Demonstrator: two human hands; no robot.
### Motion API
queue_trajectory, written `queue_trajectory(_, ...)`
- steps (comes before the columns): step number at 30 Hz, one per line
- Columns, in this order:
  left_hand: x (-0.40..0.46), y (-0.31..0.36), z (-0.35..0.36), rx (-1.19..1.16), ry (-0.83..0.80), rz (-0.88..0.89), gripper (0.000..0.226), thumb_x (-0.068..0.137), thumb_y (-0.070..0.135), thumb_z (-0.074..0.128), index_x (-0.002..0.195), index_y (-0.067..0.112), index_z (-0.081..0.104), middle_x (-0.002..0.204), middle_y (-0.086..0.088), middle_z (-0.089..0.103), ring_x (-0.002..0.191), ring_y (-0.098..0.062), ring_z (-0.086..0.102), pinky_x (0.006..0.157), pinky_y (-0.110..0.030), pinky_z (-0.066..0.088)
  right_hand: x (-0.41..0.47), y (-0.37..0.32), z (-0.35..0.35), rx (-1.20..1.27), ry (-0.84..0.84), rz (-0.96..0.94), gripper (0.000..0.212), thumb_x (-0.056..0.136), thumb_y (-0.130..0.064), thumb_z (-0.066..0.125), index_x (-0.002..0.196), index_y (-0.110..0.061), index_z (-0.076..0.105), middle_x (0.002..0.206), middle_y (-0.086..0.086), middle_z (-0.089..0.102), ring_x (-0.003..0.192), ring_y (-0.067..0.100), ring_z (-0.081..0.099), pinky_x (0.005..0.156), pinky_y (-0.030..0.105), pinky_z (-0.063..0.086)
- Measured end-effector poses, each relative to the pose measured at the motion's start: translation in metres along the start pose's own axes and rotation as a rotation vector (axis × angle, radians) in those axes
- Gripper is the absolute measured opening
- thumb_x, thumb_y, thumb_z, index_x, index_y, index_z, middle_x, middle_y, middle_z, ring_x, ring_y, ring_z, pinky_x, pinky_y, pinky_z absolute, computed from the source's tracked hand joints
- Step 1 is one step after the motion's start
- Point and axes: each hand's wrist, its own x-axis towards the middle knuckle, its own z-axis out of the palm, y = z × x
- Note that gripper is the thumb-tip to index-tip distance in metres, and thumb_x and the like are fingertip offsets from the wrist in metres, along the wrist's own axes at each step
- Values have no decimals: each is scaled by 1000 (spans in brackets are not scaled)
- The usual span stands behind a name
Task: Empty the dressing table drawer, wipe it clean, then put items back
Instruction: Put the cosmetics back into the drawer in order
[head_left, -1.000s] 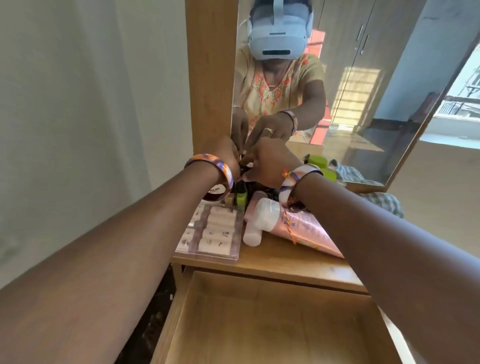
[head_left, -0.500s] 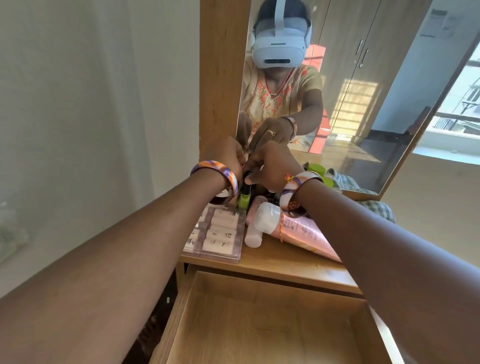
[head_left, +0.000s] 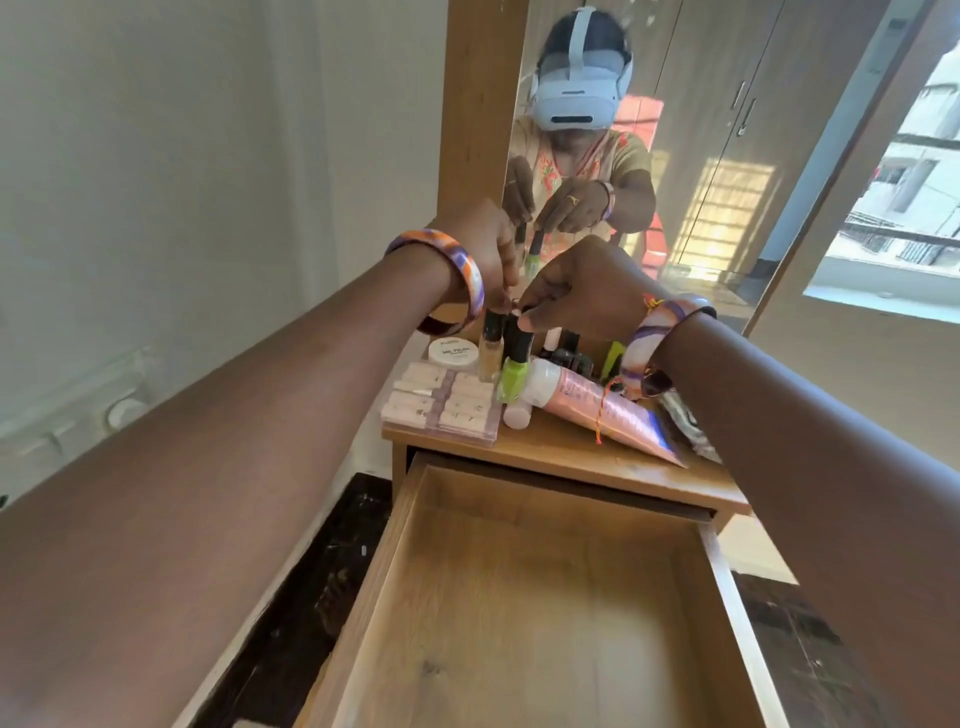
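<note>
The drawer stands pulled out and bare, so the cleared items sit on the tabletop above it. The left hand pinches the dark cap of a beige bottle, fingers closed narrowly on it; the right hand pinches the cap of a green nail polish bottle just beside — likely lifting both by their tops for the return. Below the fingertips lie a clear nail box and a pink tube — a white jar sits just left of the beige bottle.
</note>
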Motion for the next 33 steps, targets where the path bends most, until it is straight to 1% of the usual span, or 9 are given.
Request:
queue_trajectory(1,-12,-1,1,15,-40,7,18,82,3,68,99,1,71,91,-8,66,79,-20,62,59,-15,50,-9,-2,5,10,-32,26,23,76,-17,73,98,-10,74,64,-13,56,61,2,48,53,2,38)
queue_trajectory(3,-34,-5,11,48,-117,-2,18,77,3,73,95,2,73,79,-4,66,75,-19,63,68,-24,53,-27,-4,19,20,-99,76,21,76,-19,73,96,-12,75,78,-4,67,70,6,53,66,14,46)
queue_trajectory(7,-66,-27,47,79,-192,-47,14,72,1,76,86,5,75,64,7,57,62,-9,55,59,-18,44,-59,-5,57,48,-178,141,17,77,-14,71,93,-11,75,90,3,71,84,14,63,69,21,48)
queue_trajectory(11,-86,-53,88,74,-180,-124,14,74,1,74,86,7,75,88,-6,71,82,-20,64,70,-22,45,-73,4,106,93,-162,219,26,78,-9,69,104,-5,69,88,5,67,77,15,61,53,13,42)
queue_trajectory(14,-95,-69,111,59,-126,-167,16,81,-1,67,91,9,75,99,-9,72,91,-23,66,75,-23,48,-79,9,134,133,-121,237,27,82,-8,66,109,-8,68,98,5,69,79,13,60,65,16,48)
queue_trajectory(18,-102,-82,132,104,-82,-133,22,85,1,60,98,11,75,101,-10,72,95,-27,66,83,-28,52,-83,8,161,168,-67,278,21,85,-9,63,105,-8,69,102,8,68,87,17,62,76,24,53)
queue_trajectory(20,-104,-87,142,114,-53,-117,22,87,4,57,99,11,74,99,-10,73,94,-27,67,80,-30,52,-84,5,171,158,-32,284,20,87,-8,60,105,-8,68,102,10,68,90,20,65,81,30,56)
queue_trajectory(27,-107,-101,152,97,42,-87,23,90,7,54,100,9,74,102,-11,73,97,-27,66,85,-36,53,-80,-2,185,148,-2,324,20,88,-4,57,105,-7,67,101,12,68,90,24,65,80,34,57)
queue_trajectory(33,-105,-104,156,133,39,-90,23,93,11,51,104,10,71,106,-11,71,98,-27,66,83,-30,51,-79,-9,192,180,37,350,18,89,-5,57,104,-8,66,103,11,67,91,23,64,81,31,55)
